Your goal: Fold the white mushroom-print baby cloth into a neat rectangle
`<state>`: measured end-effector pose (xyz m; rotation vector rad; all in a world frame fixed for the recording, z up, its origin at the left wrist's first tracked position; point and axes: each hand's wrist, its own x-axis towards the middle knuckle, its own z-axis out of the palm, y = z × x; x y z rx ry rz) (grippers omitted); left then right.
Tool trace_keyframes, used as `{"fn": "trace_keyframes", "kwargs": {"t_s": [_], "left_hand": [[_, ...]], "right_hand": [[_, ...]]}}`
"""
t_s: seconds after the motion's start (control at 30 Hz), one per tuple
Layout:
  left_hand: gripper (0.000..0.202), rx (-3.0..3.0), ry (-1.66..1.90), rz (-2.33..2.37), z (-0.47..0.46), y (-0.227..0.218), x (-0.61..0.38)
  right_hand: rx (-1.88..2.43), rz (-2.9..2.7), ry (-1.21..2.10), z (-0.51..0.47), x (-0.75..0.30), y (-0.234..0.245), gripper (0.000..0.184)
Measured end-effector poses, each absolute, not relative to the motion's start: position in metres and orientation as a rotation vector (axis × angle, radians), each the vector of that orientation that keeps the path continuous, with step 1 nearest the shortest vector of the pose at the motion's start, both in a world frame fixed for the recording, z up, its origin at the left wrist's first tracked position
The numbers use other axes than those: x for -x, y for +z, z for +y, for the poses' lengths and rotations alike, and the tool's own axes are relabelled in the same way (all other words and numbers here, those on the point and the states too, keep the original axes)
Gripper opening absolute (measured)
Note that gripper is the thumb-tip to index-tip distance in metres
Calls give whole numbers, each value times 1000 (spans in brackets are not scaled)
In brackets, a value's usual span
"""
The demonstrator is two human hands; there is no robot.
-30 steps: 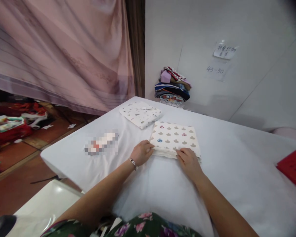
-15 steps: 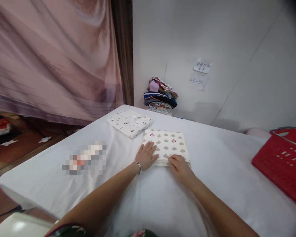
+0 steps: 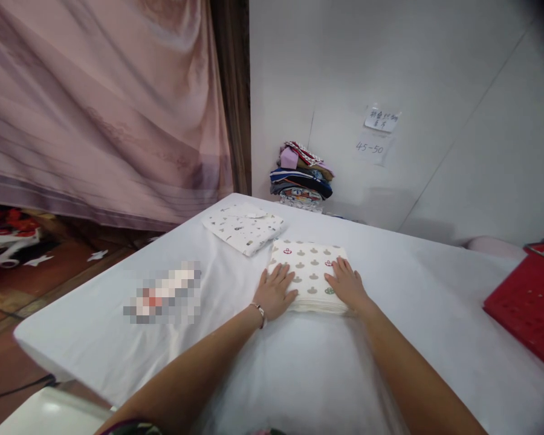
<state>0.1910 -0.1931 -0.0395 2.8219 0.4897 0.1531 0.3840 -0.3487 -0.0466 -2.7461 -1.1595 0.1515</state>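
Note:
A folded cream cloth (image 3: 306, 275) with grey-beige motifs and a few red ones lies on the white-covered table (image 3: 417, 314) in front of me. My left hand (image 3: 274, 290), a bracelet at its wrist, rests on the cloth's near left corner with the fingers spread. On the right side of the cloth, my right hand (image 3: 347, 284) lies flat, fingers extended. Just behind and to the left sits another folded white cloth (image 3: 245, 228) with small dark prints; neither hand touches it.
A red perforated basket (image 3: 526, 302) stands at the table's right side. Folded fabrics (image 3: 301, 175) are piled by the wall beyond the far edge. A pixelated item (image 3: 163, 293) lies on the left. A pink curtain (image 3: 118, 109) hangs at the back left.
My right hand has moved from the cloth's near edge, where its fingers were curled, up onto its right side and flattened out. The left hand stays on the cloth. The view has shifted slightly.

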Motion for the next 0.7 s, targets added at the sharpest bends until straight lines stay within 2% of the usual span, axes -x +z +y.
{"fn": "trace_keyframes", "kwargs": {"t_s": [0.13, 0.33, 0.5, 0.7], "left_hand": [[58, -2721, -25, 541, -186, -24, -207], [65, -2776, 88, 640, -174, 2, -255], [69, -2812, -40, 737, -166, -8, -265], [66, -2847, 39, 745, -162, -23, -266]], "right_hand": [[2742, -1171, 144, -347, -381, -41, 56], [2749, -1141, 142, -346, -373, -30, 55], [2729, -1130, 200, -347, -368, -24, 55], [2665, -1131, 293, -324, -388, -8, 61]]}}
